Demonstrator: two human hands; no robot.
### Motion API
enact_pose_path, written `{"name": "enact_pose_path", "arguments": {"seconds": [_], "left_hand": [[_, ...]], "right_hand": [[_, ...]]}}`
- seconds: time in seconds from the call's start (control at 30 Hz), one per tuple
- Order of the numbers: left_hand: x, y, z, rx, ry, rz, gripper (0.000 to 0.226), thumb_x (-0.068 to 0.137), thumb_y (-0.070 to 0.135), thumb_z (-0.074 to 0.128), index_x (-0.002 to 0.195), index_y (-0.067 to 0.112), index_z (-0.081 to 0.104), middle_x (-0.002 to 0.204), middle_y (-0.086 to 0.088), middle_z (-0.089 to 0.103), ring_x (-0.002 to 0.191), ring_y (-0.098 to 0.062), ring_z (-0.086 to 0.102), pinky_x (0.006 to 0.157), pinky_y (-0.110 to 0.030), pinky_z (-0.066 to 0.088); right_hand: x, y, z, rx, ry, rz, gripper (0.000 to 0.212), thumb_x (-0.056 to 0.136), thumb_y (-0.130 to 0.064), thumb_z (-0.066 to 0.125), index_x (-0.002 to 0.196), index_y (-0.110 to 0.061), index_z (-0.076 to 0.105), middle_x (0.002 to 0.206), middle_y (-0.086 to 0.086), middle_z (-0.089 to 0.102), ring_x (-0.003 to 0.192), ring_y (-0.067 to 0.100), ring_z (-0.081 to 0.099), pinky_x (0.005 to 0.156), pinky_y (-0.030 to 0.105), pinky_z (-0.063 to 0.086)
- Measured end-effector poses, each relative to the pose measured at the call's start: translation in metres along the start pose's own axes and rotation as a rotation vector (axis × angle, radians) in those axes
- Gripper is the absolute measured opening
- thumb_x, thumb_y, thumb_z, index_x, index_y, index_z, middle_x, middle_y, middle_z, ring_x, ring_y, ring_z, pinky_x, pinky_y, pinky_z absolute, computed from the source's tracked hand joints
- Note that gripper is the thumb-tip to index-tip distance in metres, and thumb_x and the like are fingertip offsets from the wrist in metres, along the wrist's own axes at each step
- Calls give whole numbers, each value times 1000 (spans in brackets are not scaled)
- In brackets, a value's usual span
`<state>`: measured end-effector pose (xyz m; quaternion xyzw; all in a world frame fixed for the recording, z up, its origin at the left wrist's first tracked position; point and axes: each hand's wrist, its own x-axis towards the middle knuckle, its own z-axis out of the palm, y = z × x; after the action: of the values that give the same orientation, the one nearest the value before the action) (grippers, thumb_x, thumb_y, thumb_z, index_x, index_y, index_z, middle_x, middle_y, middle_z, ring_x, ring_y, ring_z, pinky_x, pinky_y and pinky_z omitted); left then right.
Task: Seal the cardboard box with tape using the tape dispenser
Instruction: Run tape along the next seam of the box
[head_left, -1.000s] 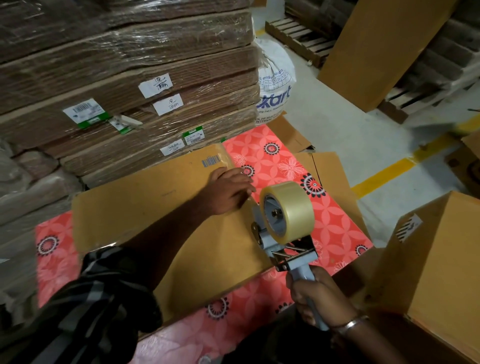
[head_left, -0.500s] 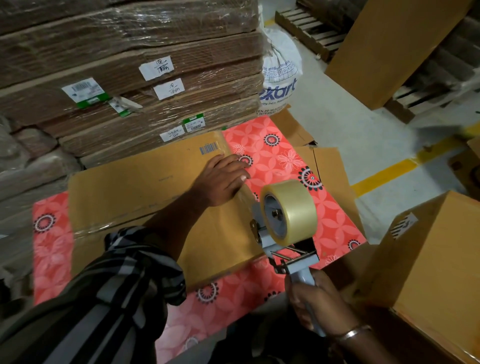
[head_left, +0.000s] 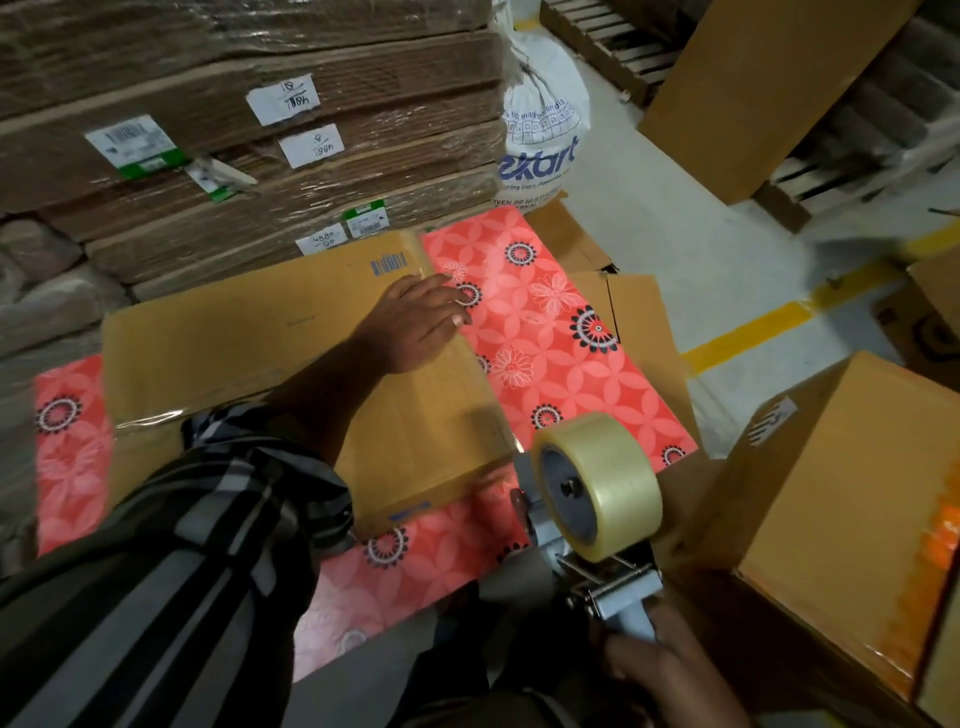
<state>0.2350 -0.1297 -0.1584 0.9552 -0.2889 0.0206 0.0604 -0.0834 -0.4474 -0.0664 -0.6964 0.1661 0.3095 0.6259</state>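
A flat brown cardboard box (head_left: 249, 338) lies on a red floral mat (head_left: 550, 338). My left hand (head_left: 415, 322) presses flat on the box near its right edge, fingers spread. My right hand (head_left: 654, 670) grips the handle of a tape dispenser (head_left: 597, 525) loaded with a clear tape roll (head_left: 613, 483), held at the box's near right corner. A strip of clear tape runs along the box's right edge from the dispenser up toward my left hand.
Shrink-wrapped stacks of flat cardboard (head_left: 234, 130) rise behind the mat. A white printed sack (head_left: 545, 135) stands at the back. Assembled boxes (head_left: 857, 493) sit at the right. A yellow floor line (head_left: 753, 332) and wooden pallets (head_left: 597, 47) lie beyond.
The tape dispenser has moved down along the box's right edge to its near corner, away from my left hand. My left hand stays pressed on the box.
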Motion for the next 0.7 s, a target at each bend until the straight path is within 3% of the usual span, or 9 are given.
{"name": "enact_pose_path", "arguments": {"seconds": [0.1, 0.2, 0.3, 0.47, 0.57, 0.7], "left_hand": [[0, 4, -8, -3, -56, -19, 52, 107, 51, 21, 141, 35, 56, 162, 9, 42, 157, -21, 22, 122, -50, 19], [-16, 27, -24, 19, -68, -62, 62, 103, 58, 18, 155, 33, 41, 169, 3, 28, 158, -26, 19, 123, -55, 21], [-51, 66, -36, -41, -46, -36, 68, 101, 64, 28, 162, 35, 25, 172, 5, 14, 159, -24, 17, 121, -59, 22], [-105, 124, -28, -62, -288, 173, 115, 73, 94, 46, 164, 38, 4, 173, 13, -9, 161, -19, -7, 122, -47, 7], [-107, 127, -15, 32, -226, 151, 108, 81, 79, 56, 165, 32, 7, 173, 8, -7, 161, -20, -8, 123, -55, 15], [-93, 131, -12, 91, -153, 140, 94, 86, 73, 42, 165, 30, 15, 174, 4, 0, 161, -21, -1, 122, -56, 18]], "right_hand": [[4, 7, -1, -28, 15, -69, 26, 63, -4, 64, 88, 1, 71, 67, 20, 61, 61, 35, 58, 55, 32, 40], [5, 12, -1, 12, 38, -49, 17, 57, -5, 61, 67, 8, 59, 55, 13, 47, 51, 23, 46, 48, 24, 31], [1, 16, -3, 69, -8, -6, 21, 56, -5, 62, 70, 9, 58, 50, 10, 44, 40, 18, 41, 42, 20, 29], [4, 25, -11, 103, -61, 61, 30, 54, -14, 65, 78, 2, 59, 50, 12, 41, 34, 16, 34, 41, 19, 26], [3, 29, -13, 91, -84, 57, 30, 51, -20, 67, 73, -2, 59, 52, 14, 40, 36, 17, 33, 43, 23, 24], [6, 26, -12, 97, -50, 25, 10, 58, -13, 62, 65, -7, 58, 52, 15, 39, 37, 16, 34, 44, 23, 24]]}}
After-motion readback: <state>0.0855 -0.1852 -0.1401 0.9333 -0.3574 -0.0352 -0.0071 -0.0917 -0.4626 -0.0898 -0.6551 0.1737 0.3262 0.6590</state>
